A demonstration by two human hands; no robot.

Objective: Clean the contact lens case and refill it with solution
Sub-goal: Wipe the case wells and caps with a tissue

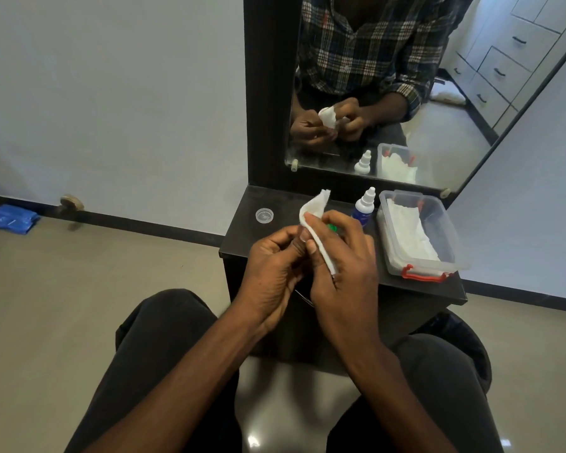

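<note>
Head view: both hands meet above the table [242, 246]. The right hand [343, 269] pinches a white tissue [316, 220]; the left hand [272, 266] is curled, its contents hidden. A green piece [331, 227], possibly the case, shows behind the fingers. A clear cap [264, 215], bottle [364, 209] and tissue box [419, 233] stand on the table.

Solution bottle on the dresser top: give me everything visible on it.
The solution bottle is a small plastic dropper bottle with a white stepped nozzle cap on, and a blue label around a white body. It stands upright on the black dresser top, near the mirror's lower edge, between the green item behind the right hand's fingers and the clear storage box. Neither hand touches it. Its lower part is hidden behind the right hand. The label text is unreadable.
</note>
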